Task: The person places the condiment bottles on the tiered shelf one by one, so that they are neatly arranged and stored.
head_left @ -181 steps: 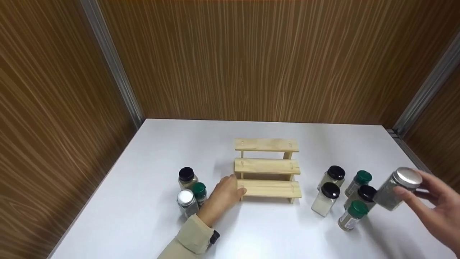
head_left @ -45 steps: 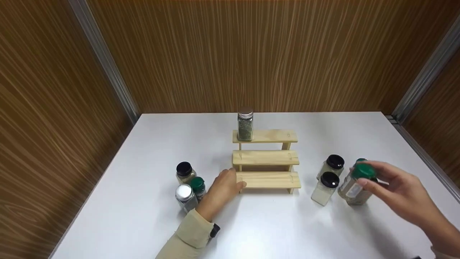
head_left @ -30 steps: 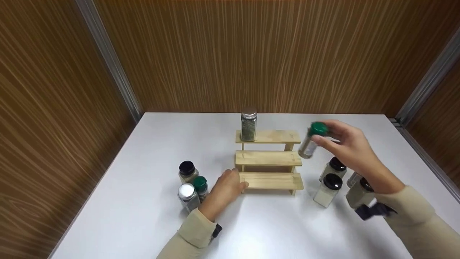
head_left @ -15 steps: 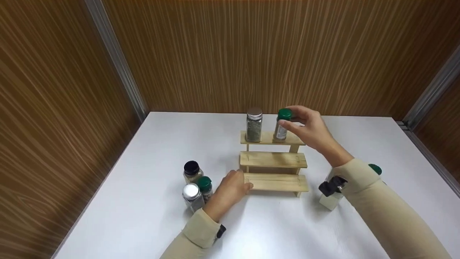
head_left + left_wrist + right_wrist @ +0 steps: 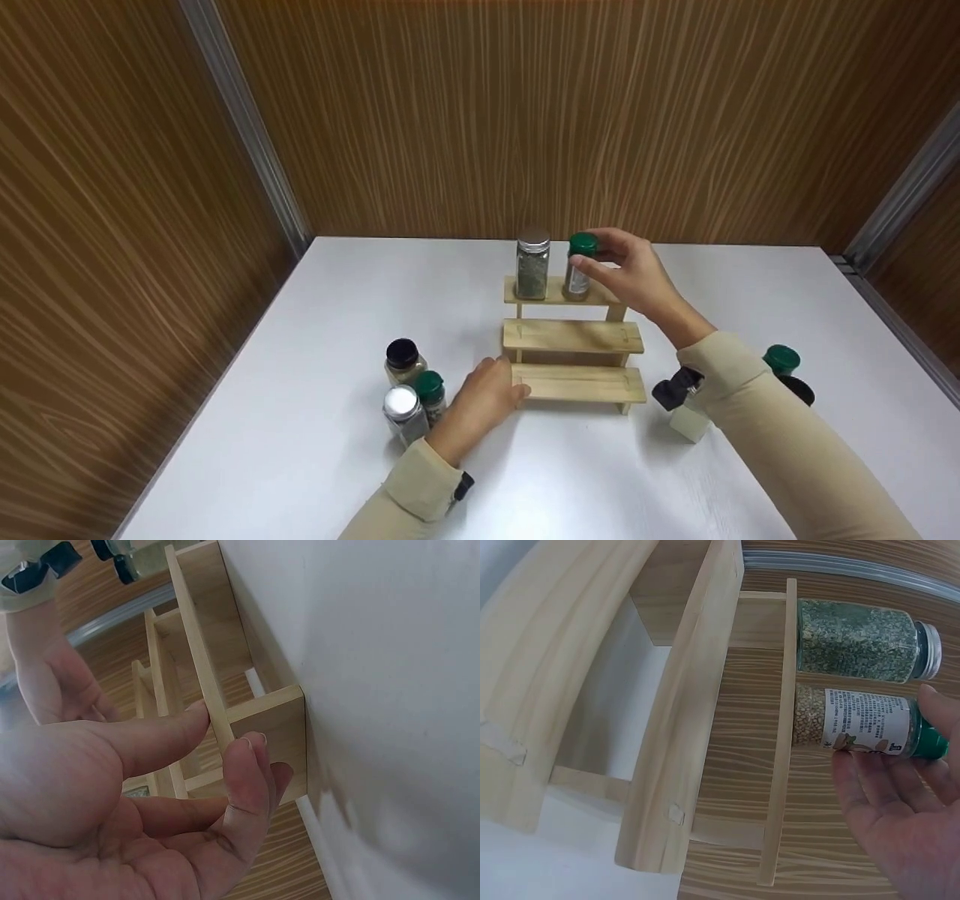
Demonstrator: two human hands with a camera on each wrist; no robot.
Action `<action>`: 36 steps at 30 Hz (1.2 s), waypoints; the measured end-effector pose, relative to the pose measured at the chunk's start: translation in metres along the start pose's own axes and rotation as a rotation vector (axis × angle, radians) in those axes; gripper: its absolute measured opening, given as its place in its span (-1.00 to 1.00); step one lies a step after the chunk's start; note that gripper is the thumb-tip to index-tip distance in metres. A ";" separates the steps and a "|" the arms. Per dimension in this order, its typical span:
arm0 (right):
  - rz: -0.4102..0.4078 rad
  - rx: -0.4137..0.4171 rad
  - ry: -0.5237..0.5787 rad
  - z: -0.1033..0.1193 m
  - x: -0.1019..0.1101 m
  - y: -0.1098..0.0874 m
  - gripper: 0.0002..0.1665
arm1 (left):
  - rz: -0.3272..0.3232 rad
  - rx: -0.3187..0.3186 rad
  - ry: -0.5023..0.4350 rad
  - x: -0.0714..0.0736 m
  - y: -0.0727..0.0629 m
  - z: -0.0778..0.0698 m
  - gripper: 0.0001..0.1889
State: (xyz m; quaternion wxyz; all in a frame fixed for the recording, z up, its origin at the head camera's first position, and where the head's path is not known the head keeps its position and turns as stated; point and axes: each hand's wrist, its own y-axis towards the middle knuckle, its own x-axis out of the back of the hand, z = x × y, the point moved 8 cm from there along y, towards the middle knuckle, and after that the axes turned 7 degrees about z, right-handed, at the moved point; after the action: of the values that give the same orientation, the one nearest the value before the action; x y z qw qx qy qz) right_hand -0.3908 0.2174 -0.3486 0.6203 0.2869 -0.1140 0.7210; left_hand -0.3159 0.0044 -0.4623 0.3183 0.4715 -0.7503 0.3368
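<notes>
A three-step wooden spice rack (image 5: 574, 336) stands mid-table. My left hand (image 5: 484, 397) pinches the left end of its lowest shelf between thumb and fingers, as the left wrist view shows. My right hand (image 5: 634, 277) grips a green-capped spice jar (image 5: 866, 721) with a white label and tan grains inside. That jar is upright, its base right at the top shelf (image 5: 604, 297). Close on its left, a silver-lidded jar of green herbs (image 5: 532, 274) sits on the same shelf.
Left of the rack, black-capped (image 5: 403, 354), green-capped (image 5: 430, 385) and silver-lidded (image 5: 402, 403) jars stand together. To the right, a green-capped jar (image 5: 781, 358), a black lid (image 5: 798, 390) and a pale-filled jar (image 5: 688, 423) show partly behind the right sleeve (image 5: 780, 420). Wood-grain panels enclose the table.
The silver-lidded jar went from my right hand to the top shelf. My right hand then took the green-capped jar from the right group to beside it. The left hand stays on the rack.
</notes>
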 end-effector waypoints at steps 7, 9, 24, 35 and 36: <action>-0.026 0.031 0.031 -0.003 0.016 -0.020 -0.30 | -0.016 -0.044 -0.012 0.001 0.000 0.001 -0.68; -0.050 0.054 0.033 -0.003 0.025 -0.031 -0.34 | -0.022 -0.052 -0.002 0.003 0.000 0.001 -0.72; -0.146 0.110 0.019 -0.035 0.087 -0.148 -0.53 | -0.034 -0.048 -0.018 0.009 -0.001 0.014 -0.74; -0.224 0.046 0.214 -0.091 0.112 -0.216 -0.47 | -0.038 -0.048 -0.021 0.008 -0.001 0.014 -0.64; -0.231 0.019 0.198 -0.096 0.112 -0.221 -0.46 | -0.039 -0.052 -0.021 0.008 -0.001 0.013 -0.64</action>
State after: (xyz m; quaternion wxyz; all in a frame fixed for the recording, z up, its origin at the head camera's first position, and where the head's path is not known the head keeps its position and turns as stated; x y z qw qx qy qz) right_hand -0.2124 0.4054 -0.4064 0.7046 0.2314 -0.0116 0.6707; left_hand -0.3198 -0.0104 -0.4634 0.3291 0.4812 -0.7526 0.3061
